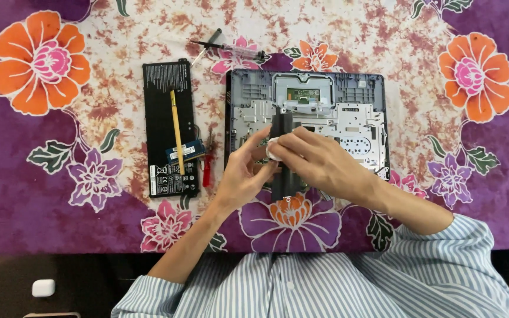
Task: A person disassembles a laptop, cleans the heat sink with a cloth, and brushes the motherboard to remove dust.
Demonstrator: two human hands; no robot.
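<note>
Right hand (319, 162) pinches a small white wad (273, 150) against a long black part (283, 159), fingers closed on the wad. Left hand (244, 174) cups the black part from its left side, fingers curled around it. The part stands upright between both hands, over the opened laptop chassis (360, 112). Well to the left: flat black battery (169, 126) with a yellow pencil (177, 129) and memory stick (185, 151) on it; red screwdriver (207, 168) beside.

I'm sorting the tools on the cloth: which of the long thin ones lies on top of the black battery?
The yellow pencil-like stick. It lies lengthwise on the black battery; the red screwdriver lies on the cloth beside the battery, and the syringe lies above it.
</note>
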